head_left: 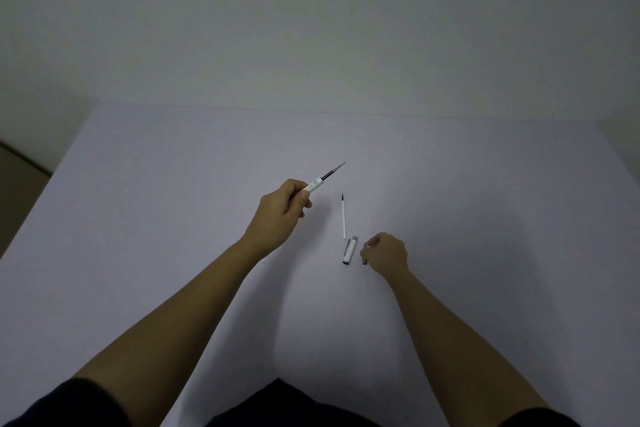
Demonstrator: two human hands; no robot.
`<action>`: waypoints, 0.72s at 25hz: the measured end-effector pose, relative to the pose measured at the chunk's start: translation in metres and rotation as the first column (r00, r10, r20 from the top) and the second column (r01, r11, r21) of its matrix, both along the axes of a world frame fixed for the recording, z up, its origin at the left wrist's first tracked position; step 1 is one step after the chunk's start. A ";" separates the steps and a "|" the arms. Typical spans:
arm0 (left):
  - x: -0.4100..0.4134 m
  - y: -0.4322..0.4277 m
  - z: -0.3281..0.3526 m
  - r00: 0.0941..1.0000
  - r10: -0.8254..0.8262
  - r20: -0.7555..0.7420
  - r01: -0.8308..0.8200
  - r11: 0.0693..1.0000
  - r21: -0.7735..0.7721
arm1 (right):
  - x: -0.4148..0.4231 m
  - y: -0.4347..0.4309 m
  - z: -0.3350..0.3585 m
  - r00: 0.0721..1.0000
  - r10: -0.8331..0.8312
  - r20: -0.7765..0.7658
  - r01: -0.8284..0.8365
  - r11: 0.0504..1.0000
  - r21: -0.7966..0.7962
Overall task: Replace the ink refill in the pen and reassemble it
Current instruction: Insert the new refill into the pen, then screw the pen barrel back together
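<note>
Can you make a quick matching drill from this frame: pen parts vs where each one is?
Things:
1. pen barrel with refill in it
2. loose refill
3. pen cap
4. small metal tip piece

Places:
A. at the right hand, by its fingers
B. held up off the table in the left hand
C. flat on the table, nearest the right hand
D. flat on the table, just beyond the cap

Pairs: 1-B, 2-D, 3-C, 4-A
</note>
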State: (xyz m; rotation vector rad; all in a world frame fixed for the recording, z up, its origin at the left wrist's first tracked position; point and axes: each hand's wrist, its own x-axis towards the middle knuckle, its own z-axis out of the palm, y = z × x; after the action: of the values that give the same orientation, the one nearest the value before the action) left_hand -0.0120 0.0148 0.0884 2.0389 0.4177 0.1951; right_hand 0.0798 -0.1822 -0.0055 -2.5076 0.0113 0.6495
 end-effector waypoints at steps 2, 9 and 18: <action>-0.002 0.000 -0.001 1.000 0.001 -0.006 -0.001 1.000 -0.003 | 0.002 -0.005 0.001 1.000 0.006 -0.011 -0.006 1.000 -0.017; -0.012 0.005 0.012 1.000 -0.013 0.000 0.013 0.999 0.031 | 0.013 -0.009 0.058 0.992 -0.118 -0.047 0.127 0.904 0.407; -0.036 -0.013 0.026 0.993 -0.105 0.050 0.101 0.993 0.061 | -0.004 -0.002 0.143 0.954 -0.150 -0.260 0.297 0.354 0.887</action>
State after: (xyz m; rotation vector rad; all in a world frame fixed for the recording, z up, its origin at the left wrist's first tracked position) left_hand -0.0484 0.0020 0.1147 2.1021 0.2757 0.2002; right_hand 0.0756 -0.1845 0.1371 -1.2948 0.0335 0.4891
